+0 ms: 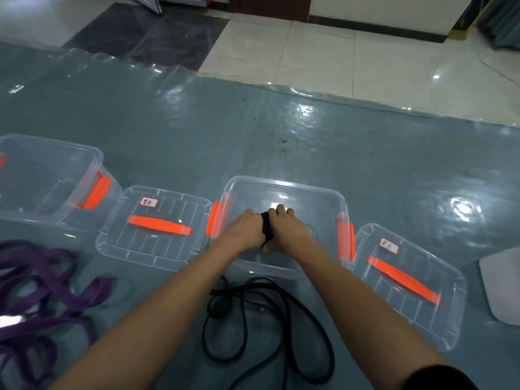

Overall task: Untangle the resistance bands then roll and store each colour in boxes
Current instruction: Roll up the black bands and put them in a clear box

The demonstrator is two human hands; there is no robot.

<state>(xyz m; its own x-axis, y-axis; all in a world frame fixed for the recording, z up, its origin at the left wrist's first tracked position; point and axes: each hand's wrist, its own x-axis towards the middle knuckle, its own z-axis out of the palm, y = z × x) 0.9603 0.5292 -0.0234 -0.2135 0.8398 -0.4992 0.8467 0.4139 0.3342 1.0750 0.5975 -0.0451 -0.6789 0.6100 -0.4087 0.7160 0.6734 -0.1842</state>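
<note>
Both hands reach into the middle clear box (284,184), which has orange clips. Between them sits a rolled black band (266,226). My left hand (244,230) grips its left side and my right hand (287,229) curls over its right side. More black bands (267,327) lie in loose loops on the mat in front of the box, under my forearms. A tangle of purple bands (42,291) lies at the lower left. A second clear box (47,178) stands open at the far left.
Two clear lids with orange handles and labels lie flat: one lid (154,223) left of the middle box, the other lid (408,282) to its right. A grey object (503,285) sits at the right edge. Beyond the teal mat (253,130) is tiled floor.
</note>
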